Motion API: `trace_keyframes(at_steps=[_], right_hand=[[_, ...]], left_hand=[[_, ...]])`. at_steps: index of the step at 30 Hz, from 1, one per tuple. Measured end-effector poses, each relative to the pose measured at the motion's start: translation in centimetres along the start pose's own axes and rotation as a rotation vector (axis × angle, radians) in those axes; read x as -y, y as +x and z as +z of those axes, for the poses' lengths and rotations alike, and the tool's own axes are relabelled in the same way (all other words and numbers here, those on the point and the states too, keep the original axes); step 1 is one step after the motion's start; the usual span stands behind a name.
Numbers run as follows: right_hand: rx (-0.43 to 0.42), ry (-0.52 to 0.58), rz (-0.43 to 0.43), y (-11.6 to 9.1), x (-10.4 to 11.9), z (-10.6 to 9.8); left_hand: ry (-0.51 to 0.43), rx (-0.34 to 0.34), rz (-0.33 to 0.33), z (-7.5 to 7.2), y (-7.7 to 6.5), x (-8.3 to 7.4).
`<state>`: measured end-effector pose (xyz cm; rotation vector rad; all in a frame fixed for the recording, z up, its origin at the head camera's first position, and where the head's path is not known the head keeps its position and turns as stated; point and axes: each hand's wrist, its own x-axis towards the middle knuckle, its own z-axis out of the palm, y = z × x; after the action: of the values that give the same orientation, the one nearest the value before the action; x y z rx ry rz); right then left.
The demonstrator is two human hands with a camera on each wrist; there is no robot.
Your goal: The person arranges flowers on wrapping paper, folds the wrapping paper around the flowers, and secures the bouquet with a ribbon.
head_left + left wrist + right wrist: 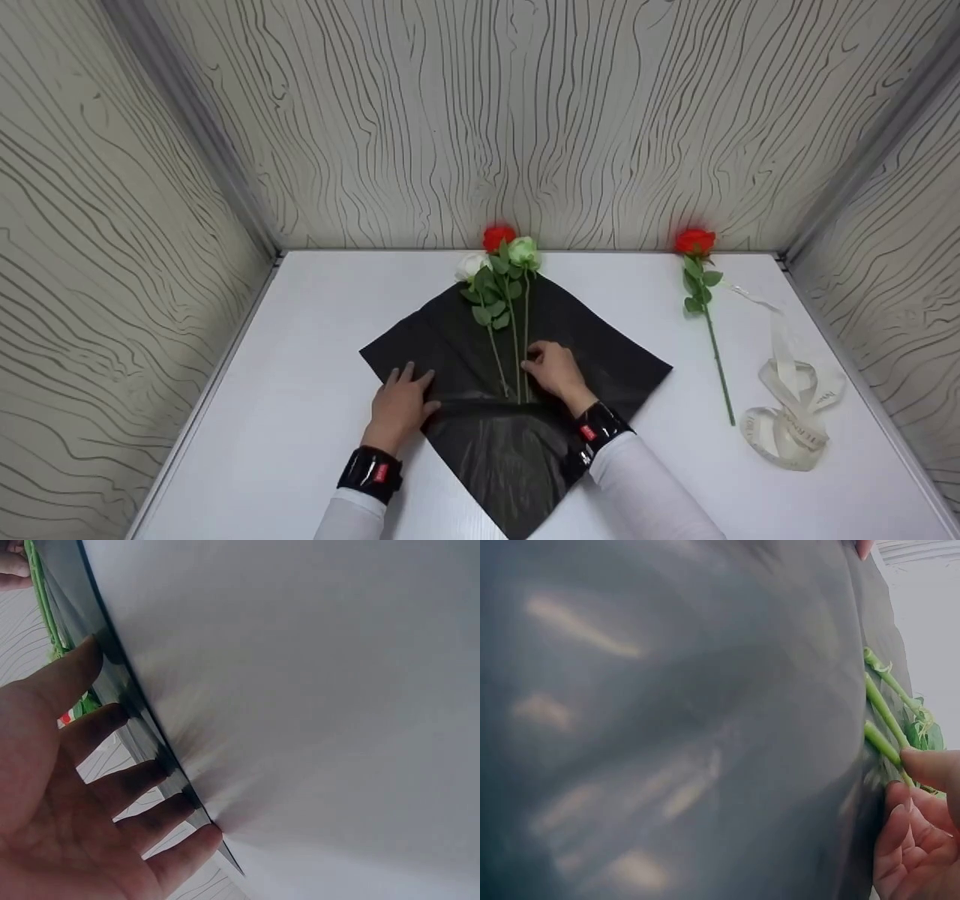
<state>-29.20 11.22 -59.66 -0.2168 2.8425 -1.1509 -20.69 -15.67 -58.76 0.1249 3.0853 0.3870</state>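
Note:
A black sheet of wrapping paper lies cornerwise on the table. On it three long-stemmed roses fan out, their heads past its far corner: a white rose, a red rose and a pale green rose. My right hand pinches the rightmost stem, which belongs to the pale green rose, low down between thumb and finger. With fingers spread, my left hand rests on the paper's left edge; its fingertips touch that edge in the left wrist view.
Another red rose lies alone on the right of the white table. Beside it is a loosely coiled cream ribbon with printed lettering. Patterned panels wall the table at the back and on both sides.

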Motion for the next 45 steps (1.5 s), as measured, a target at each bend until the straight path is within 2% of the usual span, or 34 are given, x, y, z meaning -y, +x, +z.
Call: trace_keyframes(at_steps=[6, 9, 16, 21, 27, 30, 34, 38, 45], right_hand=[[0.006, 0.037, -0.029, -0.4, -0.5, -0.9], [-0.023, 0.005, -0.021, -0.5, -1.1, -2.2], [-0.128, -0.184, 0.101, -0.8, -4.3, -7.1], [-0.171, -0.214, 0.182, -1.8, -7.6, -11.2], [-0.202, -0.291, 0.341, -3.9, -11.7, -14.7], [-0.201, -0.308, 0.409, -5.2, -13.2, -15.5], [-0.189, -0.32, 0.452, -6.8, -14.2, -15.9], [-0.162, -0.342, 0.459, -7.6, -14.4, -16.3], [-0.109, -0.401, 0.447, -7.9, -14.1, -17.0]], left_hand=[[0.006, 0.008, 0.01, 0.1, 0.0, -0.1], [0.016, 0.008, 0.012, 0.1, 0.0, 0.0], [0.02, -0.005, 0.015, -0.1, 0.0, 0.1], [0.019, -0.02, 0.024, 0.1, 0.1, 0.1], [0.011, -0.011, 0.03, 0.2, 0.1, 0.3], [0.008, -0.001, 0.022, 0.1, 0.0, 0.3], [0.015, -0.002, 0.02, 0.0, -0.1, 0.4], [0.018, -0.01, 0.02, 0.0, -0.3, 0.3], [0.008, -0.007, 0.026, 0.1, -0.1, 0.1]])
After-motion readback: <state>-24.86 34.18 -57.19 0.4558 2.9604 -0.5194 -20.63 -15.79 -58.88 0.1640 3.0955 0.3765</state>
